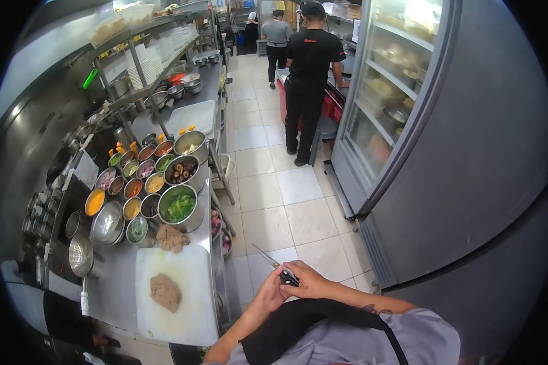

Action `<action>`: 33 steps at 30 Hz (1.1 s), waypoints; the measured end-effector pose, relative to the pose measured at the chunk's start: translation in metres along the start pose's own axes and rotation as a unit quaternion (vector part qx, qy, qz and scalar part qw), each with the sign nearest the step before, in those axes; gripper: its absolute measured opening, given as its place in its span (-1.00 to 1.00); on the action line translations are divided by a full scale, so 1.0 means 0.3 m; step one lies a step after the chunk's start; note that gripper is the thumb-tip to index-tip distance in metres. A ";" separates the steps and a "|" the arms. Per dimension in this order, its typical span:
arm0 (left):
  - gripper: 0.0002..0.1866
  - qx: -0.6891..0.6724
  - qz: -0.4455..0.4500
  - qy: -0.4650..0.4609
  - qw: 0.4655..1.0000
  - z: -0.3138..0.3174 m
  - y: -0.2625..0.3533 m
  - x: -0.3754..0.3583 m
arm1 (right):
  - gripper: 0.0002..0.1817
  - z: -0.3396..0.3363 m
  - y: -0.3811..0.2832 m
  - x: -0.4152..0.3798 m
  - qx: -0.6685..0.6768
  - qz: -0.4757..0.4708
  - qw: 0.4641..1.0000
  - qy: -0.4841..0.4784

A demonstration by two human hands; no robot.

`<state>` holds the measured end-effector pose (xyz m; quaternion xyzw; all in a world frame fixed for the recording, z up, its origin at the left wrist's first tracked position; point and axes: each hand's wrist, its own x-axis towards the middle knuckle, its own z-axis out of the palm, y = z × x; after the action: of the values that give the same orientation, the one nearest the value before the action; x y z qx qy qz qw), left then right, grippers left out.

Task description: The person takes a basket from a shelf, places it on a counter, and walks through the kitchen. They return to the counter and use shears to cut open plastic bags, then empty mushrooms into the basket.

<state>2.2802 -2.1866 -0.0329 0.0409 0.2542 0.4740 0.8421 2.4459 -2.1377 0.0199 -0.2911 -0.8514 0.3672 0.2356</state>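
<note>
My left hand (270, 293) and my right hand (309, 281) are together in front of my apron, to the right of the steel counter. Between them is a black-handled tool (289, 278) with a thin, pointed metal blade; its exact kind is hard to make out. The fingers of both hands are closed around the handle, and the blade points away to the upper left. Nearby on the counter lies a white cutting board (192, 328) with a brown lump of what looks like ground meat (165, 292). A second brown lump (173, 238) sits at the board's far edge.
Several metal containers of chopped ingredients crowd the counter, including leafy greens (180, 207). A long-handled strainer (81, 255) lies at the left. A glass-door fridge (389, 91) stands on the right. A co-worker in black (313, 67) stands farther down the tiled aisle (262, 225).
</note>
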 end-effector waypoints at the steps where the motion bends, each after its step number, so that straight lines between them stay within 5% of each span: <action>1: -0.59 -0.002 -0.001 -0.002 1.000 -0.005 0.027 0.036 | -0.29 -0.039 -0.014 0.036 0.006 0.009 1.000 0.008; 6: -0.71 0.035 0.131 0.067 0.989 0.102 0.181 0.226 | -0.45 -0.186 0.016 0.160 -0.066 0.049 0.995 0.049; 11: -0.57 0.089 0.197 0.059 0.975 0.204 0.268 0.461 | -0.48 -0.287 0.184 0.282 -0.129 0.114 0.984 0.048; 18: -0.56 0.145 0.311 0.032 0.939 0.362 0.516 0.746 | -0.65 -0.482 0.395 0.637 -0.061 0.022 0.993 0.095; 22: -0.54 0.165 0.355 0.084 0.916 0.374 0.631 0.881 | -0.71 -0.571 0.495 0.846 0.011 0.045 0.996 0.078; 26: -0.51 0.248 0.259 0.102 0.928 0.227 0.764 0.983 | -0.73 -0.579 0.728 1.013 -0.021 0.156 0.985 -0.066; 28: -0.53 0.438 0.178 0.191 0.860 0.148 0.844 1.023 | -0.70 -0.534 0.920 1.073 -0.087 0.190 0.970 -0.127; 29: -0.61 0.505 0.203 0.181 0.819 0.098 0.898 1.037 | -0.70 -0.518 1.024 1.091 -0.091 0.188 0.970 -0.123; 33: -0.88 0.450 0.303 0.149 0.826 0.195 1.247 1.026 | -0.68 -0.490 1.334 1.094 -0.172 0.306 0.923 -0.159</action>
<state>2.1463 -1.7197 0.0139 0.4193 0.5369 0.5384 0.4960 2.4293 -1.6219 -0.1327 -0.5116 -0.7971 0.3105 -0.0802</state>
